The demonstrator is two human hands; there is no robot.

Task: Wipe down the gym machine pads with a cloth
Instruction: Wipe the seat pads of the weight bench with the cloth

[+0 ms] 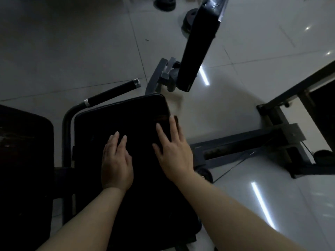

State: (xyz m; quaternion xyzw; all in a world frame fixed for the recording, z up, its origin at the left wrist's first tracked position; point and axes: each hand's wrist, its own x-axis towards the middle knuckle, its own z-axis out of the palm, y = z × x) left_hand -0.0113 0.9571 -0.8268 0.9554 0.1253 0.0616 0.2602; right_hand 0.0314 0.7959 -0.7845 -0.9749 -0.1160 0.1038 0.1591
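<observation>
While both hands lie flat with fingers straight on the black seat pad [126, 120] at the frame's centre, neither grips anything. Left hand [116, 163] sits beside right hand [174, 153]. Any cloth is too dark to make out.

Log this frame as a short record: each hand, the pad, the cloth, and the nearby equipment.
left hand: flat on the pad, fingers straight, holding nothing visible
right hand: flat near the pad's right edge, fingers spread
black padded machine seat: dark, under both hands
cloth: cannot tell; too dark to make out one under either hand
black foam-grip handle with chrome ends: just beyond the seat's far left edge
long black upright pad on grey metal bracket: beyond the seat, untouched
grey steel base frame: on the tiled floor, right of the seat
</observation>
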